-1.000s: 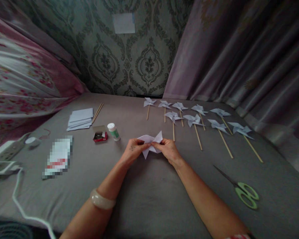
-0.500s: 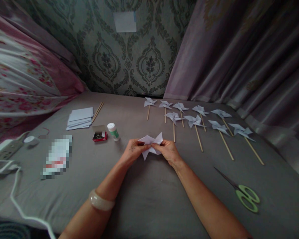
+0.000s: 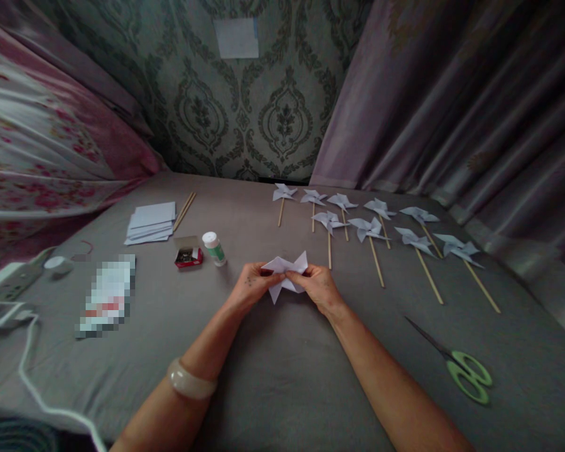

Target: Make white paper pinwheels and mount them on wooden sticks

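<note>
A white paper pinwheel (image 3: 287,284) with pointed blades and no stick in sight is held between my two hands, just above the grey cloth. My left hand (image 3: 254,284) pinches its left side, the thumb pressed near the centre. From the right, my right hand (image 3: 321,285) grips the other side, its thumb meeting the left one at the middle. The fingers behind the paper are hidden. A white glue bottle (image 3: 215,248) with a green label stands up beyond my left hand, beside a small red box (image 3: 188,257) of small metal pieces, its lid up.
Several finished pinwheels (image 3: 370,229) on sticks lie at the back right. Green-handled scissors (image 3: 468,375) rest at the right. A paper stack (image 3: 150,223) and wooden sticks (image 3: 184,212) lie back left. A blurred packet (image 3: 108,295), power strip (image 3: 16,285) and white cable (image 3: 42,408) occupy the left.
Both hands keep the same hold on the paper pinwheel. The view has shifted very slightly; nothing else has visibly moved.
</note>
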### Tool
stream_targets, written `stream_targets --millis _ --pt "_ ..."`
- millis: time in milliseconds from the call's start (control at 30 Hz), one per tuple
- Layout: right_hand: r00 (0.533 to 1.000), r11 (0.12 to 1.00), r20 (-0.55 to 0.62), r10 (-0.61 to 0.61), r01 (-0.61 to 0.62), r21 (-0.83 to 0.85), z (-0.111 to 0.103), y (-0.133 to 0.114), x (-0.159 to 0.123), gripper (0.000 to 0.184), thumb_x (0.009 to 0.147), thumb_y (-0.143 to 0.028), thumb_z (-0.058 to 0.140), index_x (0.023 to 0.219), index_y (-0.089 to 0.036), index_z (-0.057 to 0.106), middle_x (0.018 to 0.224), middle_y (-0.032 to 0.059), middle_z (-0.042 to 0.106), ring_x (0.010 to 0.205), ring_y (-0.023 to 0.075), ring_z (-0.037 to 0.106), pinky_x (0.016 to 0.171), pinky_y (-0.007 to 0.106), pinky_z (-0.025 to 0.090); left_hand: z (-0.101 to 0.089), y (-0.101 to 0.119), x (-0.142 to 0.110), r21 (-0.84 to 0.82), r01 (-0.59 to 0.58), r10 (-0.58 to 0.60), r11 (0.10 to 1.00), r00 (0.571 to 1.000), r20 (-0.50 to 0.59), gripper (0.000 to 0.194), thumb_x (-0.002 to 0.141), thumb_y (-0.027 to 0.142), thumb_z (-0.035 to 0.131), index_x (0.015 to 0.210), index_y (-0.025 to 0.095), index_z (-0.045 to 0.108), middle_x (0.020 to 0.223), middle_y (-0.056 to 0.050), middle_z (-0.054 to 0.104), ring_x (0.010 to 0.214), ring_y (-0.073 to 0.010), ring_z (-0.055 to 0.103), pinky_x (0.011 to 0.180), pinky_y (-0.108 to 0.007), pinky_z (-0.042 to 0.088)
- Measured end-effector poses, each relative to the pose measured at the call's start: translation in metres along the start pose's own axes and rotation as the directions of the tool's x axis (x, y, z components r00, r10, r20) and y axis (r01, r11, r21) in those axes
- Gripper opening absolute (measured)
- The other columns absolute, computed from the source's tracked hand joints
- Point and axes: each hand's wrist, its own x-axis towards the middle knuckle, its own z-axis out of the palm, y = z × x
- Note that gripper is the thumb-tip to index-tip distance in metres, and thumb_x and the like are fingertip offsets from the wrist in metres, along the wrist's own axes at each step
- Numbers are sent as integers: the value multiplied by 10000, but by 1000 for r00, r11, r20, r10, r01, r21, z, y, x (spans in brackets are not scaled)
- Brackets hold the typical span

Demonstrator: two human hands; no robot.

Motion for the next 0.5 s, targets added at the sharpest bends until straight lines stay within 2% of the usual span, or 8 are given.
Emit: stream_targets --millis 233,367,500 --pt "1000 1000 20 7 -7 10 0 2 1 331 461 -369 842 690 -155 736 686 25 723 581 135 604 600 265 453 -2 -1 2 8 -8 8 1000 1000 -13 341 500 337 826 748 117 745 701 -38 705 610 -136 576 616 -244 433" --pt "998 996 47 32 -36 79 -4 -6 1 369 499 -450 836 703 -161 729 698 25 724 604 137 613 627 267 457 -3 1 3 37 -1 2 999 1000 -27 364 531 394 816 742 108 736 692 -54 693 588 -131 561 570 -235 401" --pt "995 990 102 5 -20 141 -6 -12 0 409 538 -510 812 754 -172 730 733 23 730 674 154 641 696 280 469 -4 1 4 -5 -51 51 999 998 -49 401 547 465 805 708 109 714 674 -55 678 572 -120 542 545 -226 377"
